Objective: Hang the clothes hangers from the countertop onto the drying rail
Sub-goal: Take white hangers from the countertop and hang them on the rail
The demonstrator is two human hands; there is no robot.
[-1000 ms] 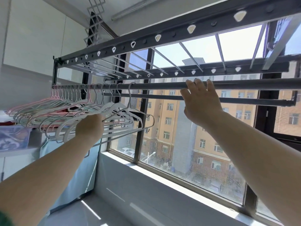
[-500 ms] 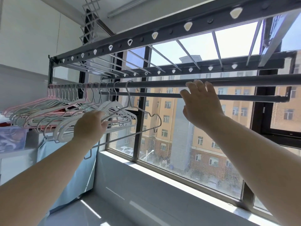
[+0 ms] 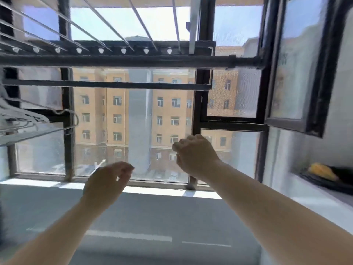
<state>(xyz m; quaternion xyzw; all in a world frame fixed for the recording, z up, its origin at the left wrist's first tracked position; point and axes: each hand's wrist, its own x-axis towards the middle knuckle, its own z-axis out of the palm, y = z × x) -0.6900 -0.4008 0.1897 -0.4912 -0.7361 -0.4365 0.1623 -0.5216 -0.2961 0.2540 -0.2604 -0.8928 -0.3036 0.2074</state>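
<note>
The dark drying rail (image 3: 133, 61) runs across the window, with a thinner bar (image 3: 114, 84) below it. Several white hangers (image 3: 28, 119) hang at the far left edge, mostly cut off. My left hand (image 3: 107, 183) is low in front of the window sill, fingers loosely curled, holding nothing. My right hand (image 3: 194, 154) is a little higher and to the right, also loosely curled and empty. Both hands are well below the rail and apart from the hangers.
An open window sash (image 3: 298, 73) juts inward at the right. A countertop (image 3: 315, 196) at the right carries a dark tray (image 3: 328, 182) with a yellow object (image 3: 322, 172). A grey ledge (image 3: 152, 217) lies below the window.
The view has swung to the right. My left hand let go of the hangers and dropped; my right hand came down from the rail. Both hands now hang low with curled fingers.
</note>
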